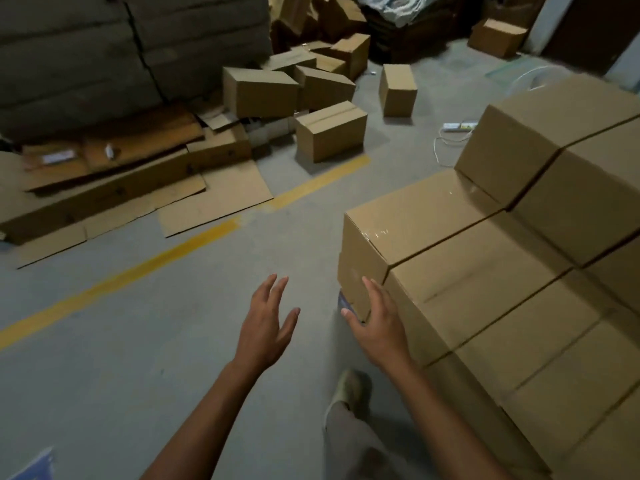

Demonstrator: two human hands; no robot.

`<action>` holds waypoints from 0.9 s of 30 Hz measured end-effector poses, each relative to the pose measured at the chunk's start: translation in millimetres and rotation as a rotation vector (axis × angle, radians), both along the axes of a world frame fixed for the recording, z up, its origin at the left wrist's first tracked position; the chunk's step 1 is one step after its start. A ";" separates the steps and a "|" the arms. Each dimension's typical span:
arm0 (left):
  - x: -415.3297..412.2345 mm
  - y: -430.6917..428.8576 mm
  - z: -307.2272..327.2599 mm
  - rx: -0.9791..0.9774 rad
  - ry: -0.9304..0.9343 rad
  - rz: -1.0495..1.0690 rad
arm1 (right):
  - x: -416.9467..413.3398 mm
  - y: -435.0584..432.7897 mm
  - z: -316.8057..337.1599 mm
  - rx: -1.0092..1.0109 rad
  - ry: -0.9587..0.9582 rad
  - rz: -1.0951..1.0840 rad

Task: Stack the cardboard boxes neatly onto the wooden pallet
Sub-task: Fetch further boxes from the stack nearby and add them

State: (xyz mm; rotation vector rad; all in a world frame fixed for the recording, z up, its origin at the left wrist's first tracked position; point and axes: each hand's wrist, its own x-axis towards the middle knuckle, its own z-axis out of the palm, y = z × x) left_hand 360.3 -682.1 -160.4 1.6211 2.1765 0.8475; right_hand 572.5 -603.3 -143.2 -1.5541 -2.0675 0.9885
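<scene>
A stepped stack of sealed cardboard boxes (485, 271) fills the right side; whatever it stands on is hidden, apart from a bluish corner (344, 303) under its near end. My right hand (377, 323) is open, fingers straight, right at the near corner of the frontmost box (408, 216). To its left my left hand (268, 323) hovers open over the bare floor, holding nothing. Several loose boxes lie on the floor beyond: one upright (330, 131), one on end (398, 90), one tilted (258, 91), and a heap behind them (329, 60).
Flattened cardboard sheets (121, 188) cover the floor at left, in front of a tall grey stack (104, 46). A yellow line (180, 247) crosses the concrete. A power strip with white cable (457, 128) lies beyond the stack. My foot (349, 389) stands beside the boxes.
</scene>
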 end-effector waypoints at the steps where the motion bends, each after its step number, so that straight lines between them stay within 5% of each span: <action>1: -9.9 16.4 -0.7 0.006 -0.001 0.006 | -11.0 18.4 -0.8 0.003 0.009 0.009; 16: -141.7 281.2 48.5 0.090 0.026 0.152 | -146.0 312.6 27.2 0.067 0.079 0.078; 27: -305.7 472.7 10.5 0.091 -0.028 0.157 | -302.9 511.5 7.6 0.083 0.065 0.070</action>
